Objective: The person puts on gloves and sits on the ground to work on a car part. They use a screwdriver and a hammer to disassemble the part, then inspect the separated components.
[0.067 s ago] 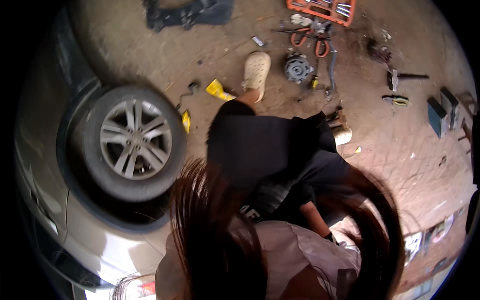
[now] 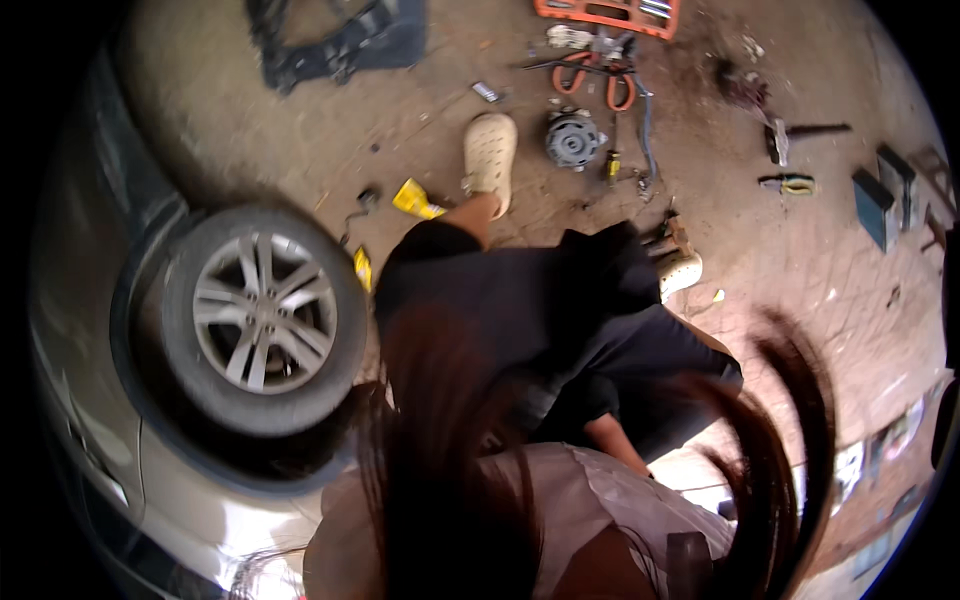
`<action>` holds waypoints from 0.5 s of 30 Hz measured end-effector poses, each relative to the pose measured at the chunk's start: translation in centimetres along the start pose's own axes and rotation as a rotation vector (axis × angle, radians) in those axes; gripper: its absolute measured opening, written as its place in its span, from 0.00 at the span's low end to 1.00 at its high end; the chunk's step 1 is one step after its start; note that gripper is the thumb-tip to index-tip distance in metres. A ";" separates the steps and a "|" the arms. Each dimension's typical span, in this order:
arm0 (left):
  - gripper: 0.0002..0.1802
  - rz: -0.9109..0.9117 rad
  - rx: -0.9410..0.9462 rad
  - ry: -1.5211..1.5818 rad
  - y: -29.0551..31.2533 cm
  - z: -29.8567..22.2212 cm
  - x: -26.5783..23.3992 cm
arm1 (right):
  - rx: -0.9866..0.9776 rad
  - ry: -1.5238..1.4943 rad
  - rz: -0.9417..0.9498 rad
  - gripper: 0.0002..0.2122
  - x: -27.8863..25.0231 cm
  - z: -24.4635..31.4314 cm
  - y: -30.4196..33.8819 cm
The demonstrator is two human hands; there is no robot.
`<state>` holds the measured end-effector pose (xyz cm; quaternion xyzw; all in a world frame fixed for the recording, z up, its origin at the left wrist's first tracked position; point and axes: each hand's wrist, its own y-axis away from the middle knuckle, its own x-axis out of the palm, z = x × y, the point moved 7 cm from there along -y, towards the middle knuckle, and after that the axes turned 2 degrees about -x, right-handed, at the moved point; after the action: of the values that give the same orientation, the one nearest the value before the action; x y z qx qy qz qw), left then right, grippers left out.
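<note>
A silver car (image 2: 120,450) fills the left edge of the dirt floor (image 2: 800,290), its front wheel (image 2: 262,318) with a grey spoked rim turned out of the arch. Just right of the tyre lie two scraps of yellow packaging (image 2: 415,199), and beyond them, near the far edge of the floor, a dark plastic car panel (image 2: 335,40) lies flat.

At centre, a person in black shorts (image 2: 520,300) steps across the ground, one cream clog (image 2: 488,152) planted sole-up behind them and the other clog (image 2: 680,268) half hidden by the leg. Long dark hair (image 2: 440,470) swings across the lower middle of the view, over a pale pink shirt (image 2: 580,510). A bare forearm (image 2: 615,445) runs down toward the lower right; the hand at its end is lost behind hair and cloth, so whether its fingers are apart or closed cannot be told. The other hand is out of sight.

Beside the near clog sits a round grey machine part (image 2: 572,140). Behind it, red-handled cutters (image 2: 600,85) lie among loose tools below an orange tool tray (image 2: 610,12) at the far edge. Further right, a hammer (image 2: 790,135) and a yellow-and-green hand tool (image 2: 790,184) rest on the dirt, well apart from the person, with two dark blocks (image 2: 885,200) near the right edge.
</note>
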<state>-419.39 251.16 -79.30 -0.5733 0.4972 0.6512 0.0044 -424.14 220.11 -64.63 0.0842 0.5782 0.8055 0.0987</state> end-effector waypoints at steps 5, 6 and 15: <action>0.13 -0.042 0.006 -0.091 -11.0 2.5 4.4 | -0.163 0.027 0.025 0.10 1.8 0.5 -6.4; 0.13 -0.043 0.039 -0.087 -12.4 1.8 4.8 | -0.184 0.022 -0.005 0.10 2.0 0.5 -7.1; 0.16 -0.350 0.478 0.219 1.6 -1.0 1.2 | -0.394 0.184 -0.256 0.11 8.5 2.7 -8.7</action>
<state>-419.96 249.05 -79.03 -0.6997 0.5275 0.4395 0.1976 -431.17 227.54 -71.85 -0.0840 0.4227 0.8878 0.1613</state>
